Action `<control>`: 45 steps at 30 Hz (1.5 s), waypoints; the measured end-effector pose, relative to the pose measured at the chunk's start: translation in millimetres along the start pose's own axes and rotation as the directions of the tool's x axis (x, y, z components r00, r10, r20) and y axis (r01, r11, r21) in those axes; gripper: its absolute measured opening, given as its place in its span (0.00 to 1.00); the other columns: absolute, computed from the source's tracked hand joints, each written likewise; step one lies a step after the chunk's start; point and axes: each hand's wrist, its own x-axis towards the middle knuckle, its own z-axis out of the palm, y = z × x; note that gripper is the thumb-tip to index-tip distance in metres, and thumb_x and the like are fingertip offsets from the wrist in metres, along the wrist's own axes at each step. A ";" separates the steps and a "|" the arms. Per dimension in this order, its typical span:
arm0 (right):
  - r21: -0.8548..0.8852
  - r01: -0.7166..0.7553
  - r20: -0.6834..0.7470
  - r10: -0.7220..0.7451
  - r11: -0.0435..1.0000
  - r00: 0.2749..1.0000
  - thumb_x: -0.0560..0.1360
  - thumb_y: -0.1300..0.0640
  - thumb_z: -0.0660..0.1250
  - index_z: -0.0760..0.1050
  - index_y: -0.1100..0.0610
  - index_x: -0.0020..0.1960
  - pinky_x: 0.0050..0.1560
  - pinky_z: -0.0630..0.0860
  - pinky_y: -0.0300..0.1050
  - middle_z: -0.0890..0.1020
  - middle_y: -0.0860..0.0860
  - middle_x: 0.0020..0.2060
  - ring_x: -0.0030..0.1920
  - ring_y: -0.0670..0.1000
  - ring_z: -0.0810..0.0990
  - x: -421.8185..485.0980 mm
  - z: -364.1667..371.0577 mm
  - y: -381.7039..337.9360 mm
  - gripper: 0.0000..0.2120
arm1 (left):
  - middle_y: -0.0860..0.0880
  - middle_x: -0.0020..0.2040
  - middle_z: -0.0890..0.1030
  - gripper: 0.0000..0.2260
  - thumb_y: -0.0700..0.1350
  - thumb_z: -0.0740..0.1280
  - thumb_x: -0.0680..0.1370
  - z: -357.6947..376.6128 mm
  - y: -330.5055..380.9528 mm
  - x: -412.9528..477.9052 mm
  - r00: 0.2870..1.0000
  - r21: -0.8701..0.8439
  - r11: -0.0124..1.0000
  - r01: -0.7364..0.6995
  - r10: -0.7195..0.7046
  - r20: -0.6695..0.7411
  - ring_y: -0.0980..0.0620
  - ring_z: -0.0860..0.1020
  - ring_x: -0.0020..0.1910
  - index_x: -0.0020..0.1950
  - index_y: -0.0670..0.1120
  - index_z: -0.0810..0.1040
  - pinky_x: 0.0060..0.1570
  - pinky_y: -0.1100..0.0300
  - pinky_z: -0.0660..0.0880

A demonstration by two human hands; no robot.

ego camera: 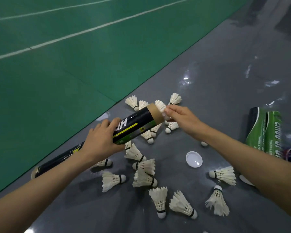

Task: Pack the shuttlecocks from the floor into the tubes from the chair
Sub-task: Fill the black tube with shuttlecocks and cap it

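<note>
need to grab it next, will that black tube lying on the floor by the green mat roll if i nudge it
Likely yes: the black tube lies on its side, a round cylinder on glossy grey floor. Probably light and fairly stiff, judging by the matching tube the left hand holds one-handed.

The person's left hand [100, 140] and right hand [181, 116] are bare, with unsleeved forearms reaching in from the lower frame corners.
</note>
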 end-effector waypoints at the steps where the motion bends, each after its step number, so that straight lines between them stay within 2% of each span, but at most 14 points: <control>1: 0.004 -0.029 0.028 0.029 1.000 0.999 0.82 0.51 0.55 0.77 0.63 0.56 0.62 0.72 0.48 0.81 0.54 0.50 0.51 0.50 0.78 -2.9 4.6 -7.2 0.18 | 0.50 0.56 0.72 0.37 0.57 0.73 0.67 -2.1 1.2 -2.1 1.000 0.001 1.000 -0.013 0.013 -0.006 0.48 0.72 0.53 0.71 0.55 0.60 0.56 0.49 0.72; 6: 0.041 -0.166 0.273 0.148 0.985 0.950 0.77 0.32 0.41 0.79 0.58 0.57 0.68 0.68 0.53 0.83 0.53 0.53 0.59 0.51 0.77 2.5 14.1 -32.0 0.39 | 0.52 0.53 0.69 0.37 0.57 0.73 0.67 -18.3 -1.1 -14.5 0.998 -0.012 1.000 -0.026 0.025 -0.059 0.53 0.68 0.49 0.72 0.53 0.61 0.54 0.53 0.69; 10: 0.063 -0.239 0.443 0.188 0.969 0.876 0.70 0.25 0.45 0.75 0.60 0.64 0.67 0.69 0.55 0.81 0.57 0.58 0.61 0.56 0.78 13.4 29.7 -42.0 0.45 | 0.53 0.51 0.68 0.36 0.57 0.73 0.68 -24.9 -6.0 -25.2 0.996 -0.001 0.999 -0.032 0.031 -0.081 0.54 0.64 0.48 0.72 0.53 0.61 0.53 0.54 0.67; 13: 0.101 -0.316 0.491 0.229 0.943 0.840 0.70 0.29 0.49 0.76 0.60 0.60 0.60 0.74 0.54 0.81 0.59 0.57 0.56 0.57 0.80 21.2 44.9 -39.0 0.40 | 0.52 0.53 0.70 0.34 0.57 0.72 0.68 -20.3 -16.7 -31.4 0.999 0.000 1.000 -0.002 0.002 -0.038 0.52 0.68 0.48 0.70 0.54 0.62 0.50 0.55 0.67; 17: 0.160 -0.372 0.296 0.315 0.914 0.902 0.79 0.39 0.54 0.74 0.62 0.61 0.50 0.79 0.50 0.81 0.59 0.56 0.50 0.54 0.80 32.0 67.2 -12.1 0.27 | 0.51 0.54 0.72 0.35 0.58 0.72 0.67 -4.2 -33.9 -36.3 0.989 -0.023 0.994 0.103 -0.100 0.109 0.49 0.72 0.51 0.70 0.56 0.61 0.50 0.54 0.72; 21: 0.120 -0.350 0.194 0.323 0.929 0.926 0.82 0.54 0.56 0.77 0.58 0.49 0.42 0.76 0.40 0.81 0.54 0.44 0.43 0.50 0.80 36.2 79.6 10.1 0.13 | 0.50 0.55 0.72 0.36 0.66 0.70 0.67 11.2 -54.6 -46.6 0.962 -0.029 0.981 0.190 -0.181 0.204 0.49 0.73 0.51 0.69 0.57 0.61 0.50 0.54 0.74; 23: 0.036 -0.320 0.138 0.312 0.947 0.940 0.80 0.61 0.59 0.76 0.58 0.46 0.43 0.78 0.43 0.80 0.55 0.45 0.41 0.51 0.79 39.0 83.3 24.7 0.08 | 0.50 0.55 0.72 0.36 0.65 0.70 0.67 16.6 -63.3 -49.6 0.951 -0.016 0.976 0.216 -0.206 0.230 0.49 0.73 0.51 0.70 0.56 0.60 0.50 0.54 0.74; 26: -0.323 -0.245 0.034 0.270 0.914 0.962 0.76 0.63 0.64 0.74 0.57 0.54 0.48 0.76 0.50 0.78 0.55 0.52 0.45 0.53 0.77 44.7 91.7 46.5 0.08 | 0.49 0.55 0.71 0.37 0.60 0.72 0.67 22.0 -76.4 -49.6 0.931 -0.032 0.958 0.286 -0.270 0.246 0.48 0.72 0.52 0.71 0.54 0.60 0.50 0.54 0.74; 29: -0.676 0.039 0.236 0.166 0.736 0.957 0.75 0.60 0.66 0.71 0.59 0.64 0.60 0.69 0.45 0.74 0.55 0.62 0.61 0.54 0.73 46.4 105.8 58.4 0.18 | 0.48 0.56 0.71 0.36 0.59 0.73 0.68 23.8 -84.4 -48.2 0.918 -0.089 0.934 0.346 -0.318 0.239 0.48 0.72 0.51 0.70 0.52 0.61 0.49 0.54 0.73; 32: -0.730 0.184 0.349 0.128 0.658 0.928 0.74 0.50 0.69 0.65 0.55 0.70 0.66 0.65 0.49 0.68 0.55 0.67 0.68 0.56 0.64 49.3 130.8 69.3 0.28 | 0.47 0.59 0.71 0.37 0.57 0.73 0.69 23.7 -89.7 -47.1 0.907 -0.123 0.916 0.381 -0.345 0.241 0.49 0.71 0.51 0.71 0.51 0.59 0.48 0.55 0.73; 35: -0.765 0.139 0.327 0.193 0.629 0.925 0.69 0.44 0.73 0.49 0.51 0.77 0.70 0.61 0.61 0.52 0.54 0.76 0.75 0.58 0.51 62.0 154.4 75.5 0.46 | 0.46 0.61 0.70 0.37 0.57 0.73 0.69 25.4 -95.7 -45.7 0.895 -0.142 0.900 0.411 -0.369 0.252 0.48 0.71 0.52 0.72 0.50 0.59 0.49 0.54 0.73; 38: -0.809 0.083 0.318 0.315 0.581 0.894 0.65 0.44 0.76 0.38 0.48 0.77 0.71 0.58 0.66 0.39 0.54 0.77 0.76 0.60 0.41 77.0 167.1 83.0 0.57 | 0.47 0.60 0.71 0.37 0.57 0.74 0.68 28.8 -98.9 -45.3 0.883 -0.159 0.886 0.435 -0.386 0.268 0.49 0.71 0.50 0.71 0.51 0.60 0.47 0.55 0.71; 41: -0.859 0.097 0.308 0.357 0.502 0.882 0.62 0.45 0.78 0.43 0.45 0.76 0.68 0.64 0.65 0.47 0.55 0.75 0.75 0.63 0.48 83.6 169.7 93.6 0.56 | 0.47 0.58 0.71 0.37 0.57 0.74 0.68 31.7 -99.8 -45.5 0.881 -0.188 0.878 0.440 -0.382 0.279 0.49 0.71 0.50 0.70 0.51 0.61 0.46 0.56 0.71; 45: -0.881 0.055 0.225 0.313 0.471 0.922 0.64 0.49 0.77 0.56 0.54 0.71 0.62 0.70 0.55 0.62 0.58 0.64 0.67 0.61 0.63 78.7 150.5 93.9 0.44 | 0.49 0.59 0.71 0.36 0.57 0.75 0.67 34.9 -93.8 -45.0 0.892 -0.243 0.875 0.418 -0.345 0.293 0.50 0.71 0.51 0.69 0.52 0.62 0.49 0.56 0.71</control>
